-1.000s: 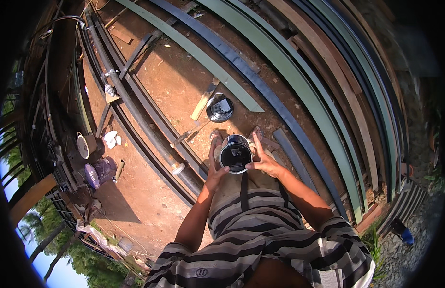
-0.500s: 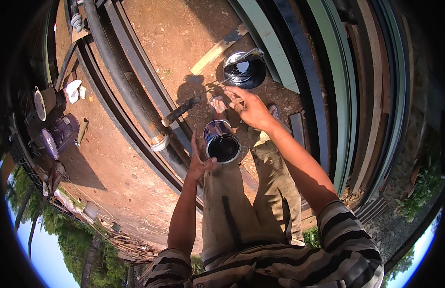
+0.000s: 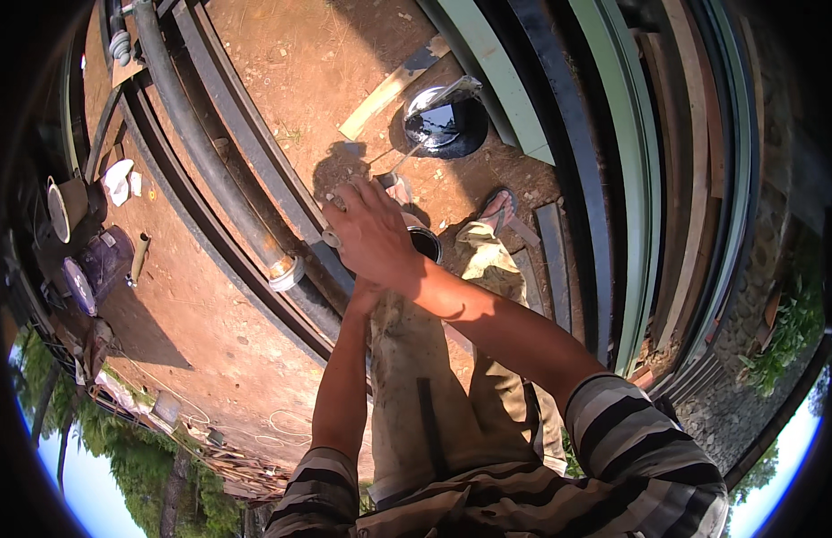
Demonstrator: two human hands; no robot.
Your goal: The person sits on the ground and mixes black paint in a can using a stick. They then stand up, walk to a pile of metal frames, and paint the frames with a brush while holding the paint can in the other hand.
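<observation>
Below the shallow round black basin [image 3: 472, 137], the right hand [image 3: 376, 231] appears curled closed around a wooden-ended tool handle [image 3: 331, 238] whose thin metal rod reaches toward it, while the left hand [image 3: 367, 289] is mostly hidden underneath, its grip impossible to tell. Also below the basin, an open cylindrical metal can [image 3: 426, 230] shows partly. The basin seems already supplied with glossy black liquid [image 3: 434, 133]; what remains cannot be judged.
</observation>
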